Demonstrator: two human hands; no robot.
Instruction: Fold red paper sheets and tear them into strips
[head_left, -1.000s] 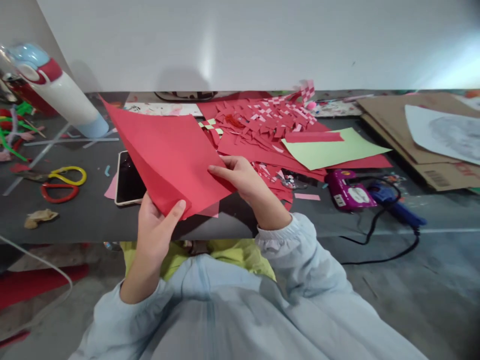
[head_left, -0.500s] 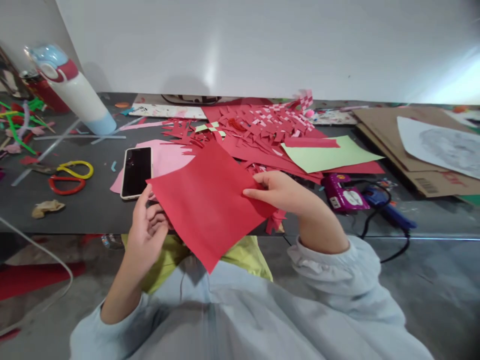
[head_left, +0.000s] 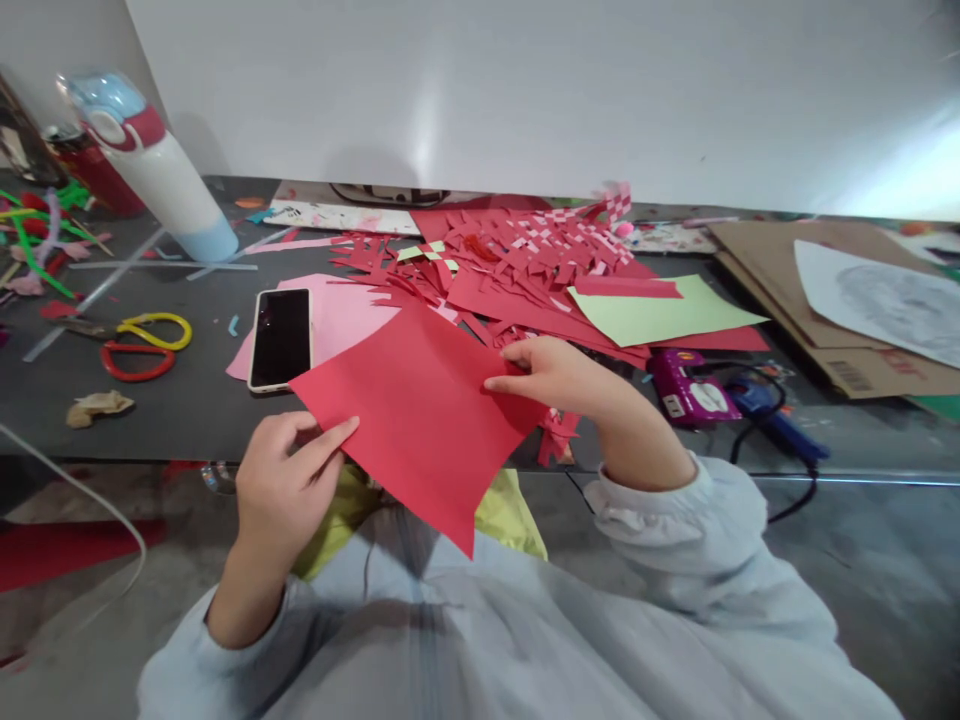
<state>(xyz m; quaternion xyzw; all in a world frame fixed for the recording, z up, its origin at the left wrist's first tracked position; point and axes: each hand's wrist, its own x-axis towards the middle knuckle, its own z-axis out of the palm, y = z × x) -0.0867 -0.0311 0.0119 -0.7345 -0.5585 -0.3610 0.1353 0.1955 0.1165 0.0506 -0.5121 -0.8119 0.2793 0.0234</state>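
Between my two hands a sheet of red paper (head_left: 420, 410) is held up over the table's front edge, one corner pointing down toward my lap. My left hand (head_left: 289, 485) pinches its lower left edge, thumb or finger lying on top and the rest underneath. On the right edge, my right hand (head_left: 551, 385) grips the sheet between thumb and fingers. Behind it lies a heap of cut red paper strips (head_left: 495, 255), some woven into a red and pink check. Pink paper (head_left: 341, 310) lies to the left, partly under a phone (head_left: 280, 340).
Scissors (head_left: 150, 345) and a white bottle (head_left: 169, 190) stand or lie at left. Light green paper (head_left: 660, 310) is right of the heap. Further right are a purple box (head_left: 690, 385), a blue glue gun (head_left: 780, 415) with a black cord, and cardboard (head_left: 810, 300).
My left hand has moved from the sheet's left corner down along its lower left edge. The sheet's bottom corner has swung to the right. My right hand keeps its hold.
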